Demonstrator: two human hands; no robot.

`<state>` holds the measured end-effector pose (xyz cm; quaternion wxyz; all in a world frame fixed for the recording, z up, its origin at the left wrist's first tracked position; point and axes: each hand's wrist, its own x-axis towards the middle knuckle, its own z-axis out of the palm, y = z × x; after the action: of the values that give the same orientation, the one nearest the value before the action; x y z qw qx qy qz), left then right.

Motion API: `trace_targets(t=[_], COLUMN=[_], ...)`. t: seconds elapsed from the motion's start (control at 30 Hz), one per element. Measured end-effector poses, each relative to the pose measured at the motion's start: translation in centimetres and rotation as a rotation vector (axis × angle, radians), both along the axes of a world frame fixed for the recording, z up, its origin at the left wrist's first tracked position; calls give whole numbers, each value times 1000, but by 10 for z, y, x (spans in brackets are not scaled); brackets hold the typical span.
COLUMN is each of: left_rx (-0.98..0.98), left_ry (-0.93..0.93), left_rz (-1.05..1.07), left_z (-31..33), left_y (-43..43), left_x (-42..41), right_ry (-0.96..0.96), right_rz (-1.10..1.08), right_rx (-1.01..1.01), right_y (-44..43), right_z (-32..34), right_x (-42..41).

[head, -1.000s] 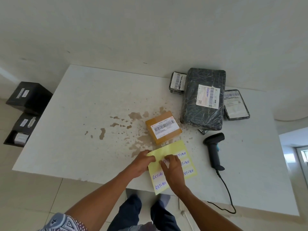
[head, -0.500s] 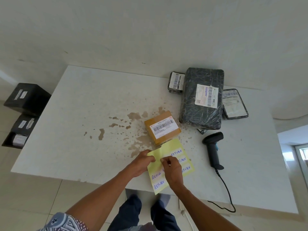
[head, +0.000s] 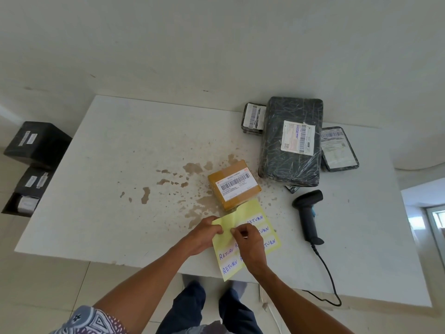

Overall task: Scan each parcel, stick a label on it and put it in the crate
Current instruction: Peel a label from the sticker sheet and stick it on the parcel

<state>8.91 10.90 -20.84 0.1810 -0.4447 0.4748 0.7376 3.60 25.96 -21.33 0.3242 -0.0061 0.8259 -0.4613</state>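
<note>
A yellow sheet of "RETURN" labels (head: pixel 243 237) lies at the table's near edge. My left hand (head: pixel 204 235) pinches its upper left corner. My right hand (head: pixel 248 244) rests on the sheet and pinches at a label near that corner; the label itself is hidden by the fingers. A small brown parcel (head: pixel 234 185) with a barcode sticker sits just beyond the sheet. A large black wrapped parcel (head: pixel 292 141) lies at the back right, with two smaller black parcels beside it, one on the left (head: pixel 252 118) and one on the right (head: pixel 338 148). The black barcode scanner (head: pixel 308 215) lies on the table to the right.
The white table (head: pixel 120 189) has brown stains near its middle. The scanner's cable (head: pixel 330 278) trails over the near right edge. On the floor to the left is a black crate (head: pixel 33 169) with black parcels in it.
My right hand has slid up and left along the sheet to its top corner, beside my left hand. The sheet's upper part has lifted slightly.
</note>
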Motion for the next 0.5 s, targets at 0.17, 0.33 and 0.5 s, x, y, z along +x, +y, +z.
trace_targets(t=[0.17,0.33,0.5], left_rx=[-4,19,41], left_ry=[-16,-16,-2], left_rz=[-4,-11,18], left_z=[-3,-3,-1], left_y=[-2,-2,-1], left_x=[-1,-1,-2], right_ry=[16,26,25], right_rz=[15,30,34], right_rx=[10,35,23], right_y=[0,2,0], right_z=[0,1,2], right_x=[-2,-3,1])
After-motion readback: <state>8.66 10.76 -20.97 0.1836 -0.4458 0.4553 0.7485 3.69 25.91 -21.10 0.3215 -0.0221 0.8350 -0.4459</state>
